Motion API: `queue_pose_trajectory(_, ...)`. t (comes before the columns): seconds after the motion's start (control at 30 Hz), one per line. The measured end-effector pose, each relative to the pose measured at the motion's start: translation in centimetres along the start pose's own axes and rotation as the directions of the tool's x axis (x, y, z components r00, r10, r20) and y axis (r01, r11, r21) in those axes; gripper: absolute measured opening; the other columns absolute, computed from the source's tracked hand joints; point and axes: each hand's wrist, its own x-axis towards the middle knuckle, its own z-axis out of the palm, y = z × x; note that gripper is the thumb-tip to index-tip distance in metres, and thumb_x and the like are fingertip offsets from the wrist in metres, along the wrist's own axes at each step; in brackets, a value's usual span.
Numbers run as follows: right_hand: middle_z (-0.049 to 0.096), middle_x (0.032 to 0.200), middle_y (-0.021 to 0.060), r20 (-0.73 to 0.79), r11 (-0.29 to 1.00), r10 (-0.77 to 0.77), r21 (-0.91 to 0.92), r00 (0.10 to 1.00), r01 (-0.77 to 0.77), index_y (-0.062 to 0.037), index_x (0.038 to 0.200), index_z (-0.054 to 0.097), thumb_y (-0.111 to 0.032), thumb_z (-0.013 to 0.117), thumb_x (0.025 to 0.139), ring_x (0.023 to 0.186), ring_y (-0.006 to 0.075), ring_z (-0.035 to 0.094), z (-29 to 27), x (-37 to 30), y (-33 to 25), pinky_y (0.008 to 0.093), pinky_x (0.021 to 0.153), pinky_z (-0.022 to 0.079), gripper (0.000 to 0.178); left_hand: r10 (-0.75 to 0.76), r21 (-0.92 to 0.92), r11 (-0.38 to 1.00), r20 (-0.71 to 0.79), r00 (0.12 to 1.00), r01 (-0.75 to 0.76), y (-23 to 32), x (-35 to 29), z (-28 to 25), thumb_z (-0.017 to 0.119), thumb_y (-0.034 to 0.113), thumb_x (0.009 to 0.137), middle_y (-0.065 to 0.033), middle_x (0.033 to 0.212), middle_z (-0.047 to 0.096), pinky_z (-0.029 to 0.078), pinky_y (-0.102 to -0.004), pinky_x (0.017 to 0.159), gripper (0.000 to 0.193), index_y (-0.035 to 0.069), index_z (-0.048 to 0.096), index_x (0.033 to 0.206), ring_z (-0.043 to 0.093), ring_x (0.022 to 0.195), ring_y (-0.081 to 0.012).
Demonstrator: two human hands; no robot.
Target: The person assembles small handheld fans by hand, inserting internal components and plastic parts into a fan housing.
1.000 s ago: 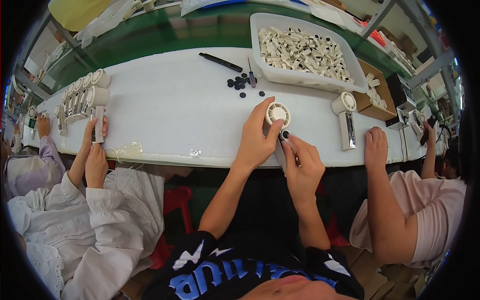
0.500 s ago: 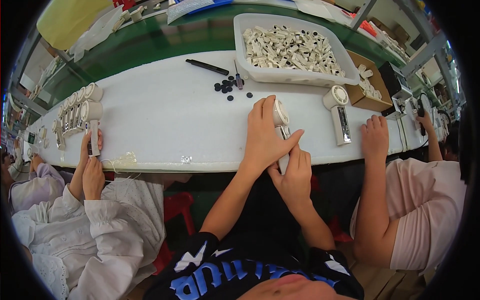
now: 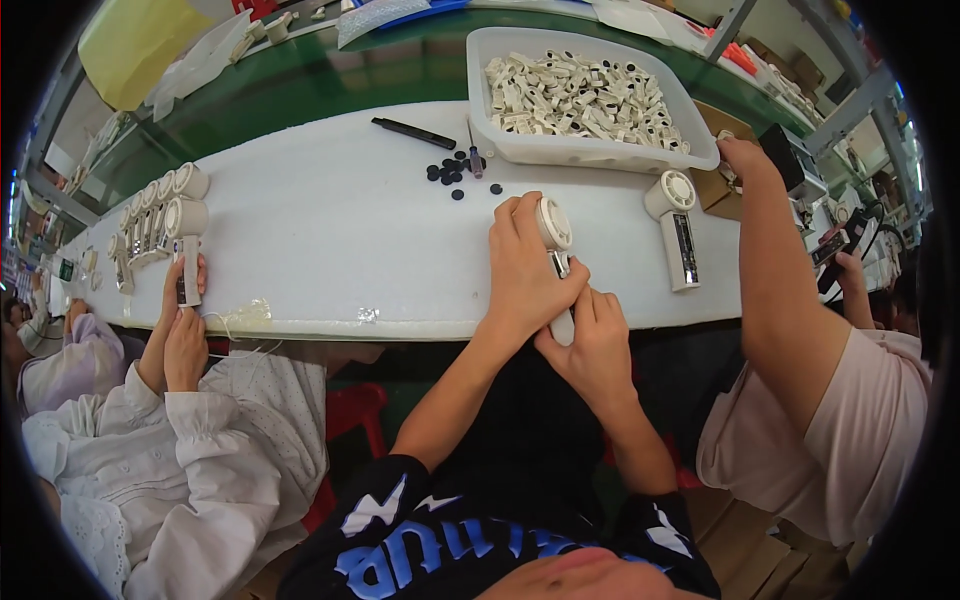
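At the table's front edge I hold a white handheld fan (image 3: 555, 226) with a round head and a slim handle. My left hand (image 3: 528, 275) is wrapped round its head and upper handle from the left, thumb across the front. Lower down, my right hand (image 3: 592, 352) grips the handle's end, which juts past the table edge. Part of the fan is hidden behind my fingers. To the right lies another white handheld fan (image 3: 678, 232) with a dark, shiny handle panel. Beyond my hands are several small black discs (image 3: 450, 172) and a screwdriver (image 3: 476, 163).
A translucent bin (image 3: 600, 158) full of small white parts stands at the back, a cardboard box (image 3: 722, 196) beside it. A black pen-like tool (image 3: 414, 133) lies left of it. A co-worker's hand (image 3: 745, 157) reaches the box; another co-worker's hands (image 3: 186, 340) hold a fan at left.
My left thumb has come down against the fan's handle, near my right fingers. The co-worker on the right has moved a hand from the table edge to the cardboard box.
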Motion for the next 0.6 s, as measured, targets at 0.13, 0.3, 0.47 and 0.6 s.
queue_pose_trajectory(0.13,0.063,0.094,0.0167,-0.011,0.999,0.01,0.031,1.0,-0.009,0.0078,0.118,0.058,-0.01,0.081,0.067,0.083,0.0327,0.059,0.0,0.0,0.4,0.0405,0.074,0.051,0.059,0.048,0.123,0.991,-0.031,0.998,-0.044,-0.2,0.1,0.4,0.069,0.015,0.067,-0.0207,0.125,0.043,0.043,-0.0473,0.093,0.075,0.001,0.04,0.135,0.047,0.108,-0.0398)
queue_pose_trajectory(0.3,0.06,0.091,0.0159,-0.175,0.994,0.031,0.108,0.984,-0.012,0.0065,0.114,0.058,-0.013,0.08,0.069,0.08,0.0335,0.055,0.2,-0.6,0.7,0.0414,0.07,0.049,0.054,0.053,0.156,0.987,-0.022,0.998,-0.049,-0.1,0.1,0.8,0.069,0.015,0.066,-0.0207,0.126,0.042,0.043,-0.0476,0.092,0.075,0.002,0.041,0.135,0.047,0.107,-0.0401)
queue_pose_trajectory(0.47,0.061,0.094,0.017,-0.116,0.991,0.074,0.12,0.99,-0.06,0.0066,0.113,0.058,-0.011,0.081,0.068,0.083,0.034,0.057,0.1,-0.5,0.4,0.0416,0.07,0.05,0.054,0.053,0.113,0.992,-0.044,0.998,-0.047,-0.1,0.1,0.9,0.069,0.015,0.066,-0.0209,0.127,0.042,0.042,-0.0479,0.093,0.075,0.002,0.041,0.135,0.047,0.106,-0.0405)
queue_pose_trajectory(0.6,0.062,0.098,0.0182,-0.157,0.985,0.115,0.143,0.981,-0.093,0.0075,0.113,0.058,-0.008,0.081,0.066,0.082,0.0345,0.058,0.9,-1.1,0.2,0.0406,0.07,0.05,0.055,0.029,0.098,0.995,-0.035,0.999,-0.026,0.1,0.1,0.9,0.069,0.014,0.065,-0.0223,0.128,0.041,0.04,-0.0485,0.095,0.076,0.001,0.041,0.135,0.045,0.109,-0.0416)
